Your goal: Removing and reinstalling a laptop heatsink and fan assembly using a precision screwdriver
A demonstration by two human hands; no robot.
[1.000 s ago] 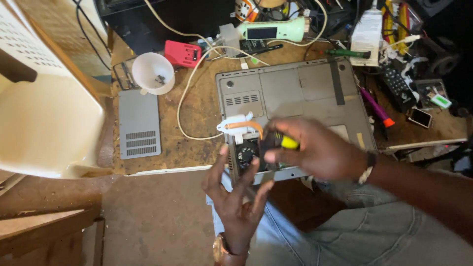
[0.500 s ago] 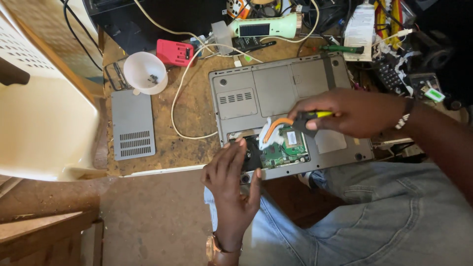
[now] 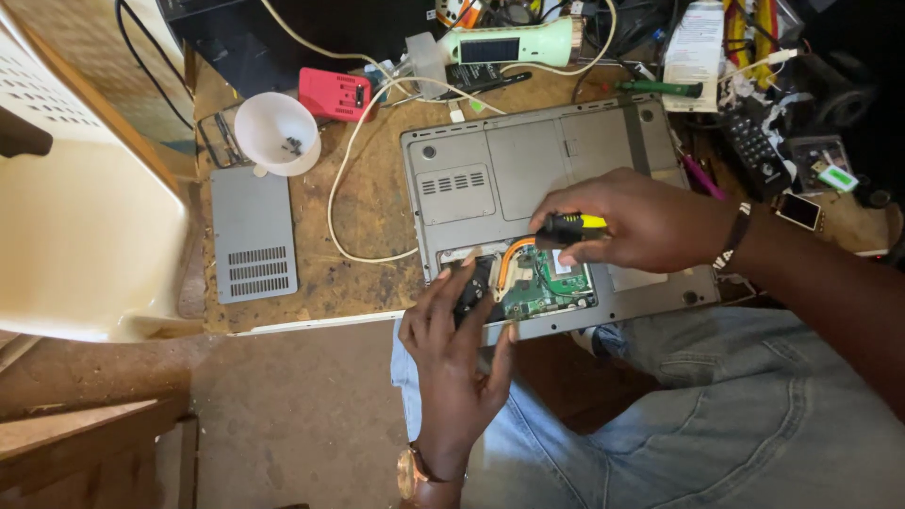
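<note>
Item one: our right hand was closed round a yellow-and-black-handled screwdriver, its tip hidden but aimed down into the opened bay of a grey plastic laptop turned underside up. Item two: our left hand held nothing; its fingers lay spread on the front edge of the laptop, the fingertips touching a black part just beside the exposed green circuit board. An orange curved cable crossed the bay between the two hands.

Item three, surroundings: a detached grey vented cover panel lay well apart on the worn wooden worktop; a white plastic funnel-shaped cup holding small dark screws stood beyond it, near a small red box. A white cord looped past the laptop's left side.

Hazards, in our judgement: the tool tip could slip off its seat and scratch the board or nick the orange cable, since the tip worked close to both. The laptop overhung the worktop edge above our lap, so heavy downward pressure could tip it. A loosened screw might drop into the bay.
</note>
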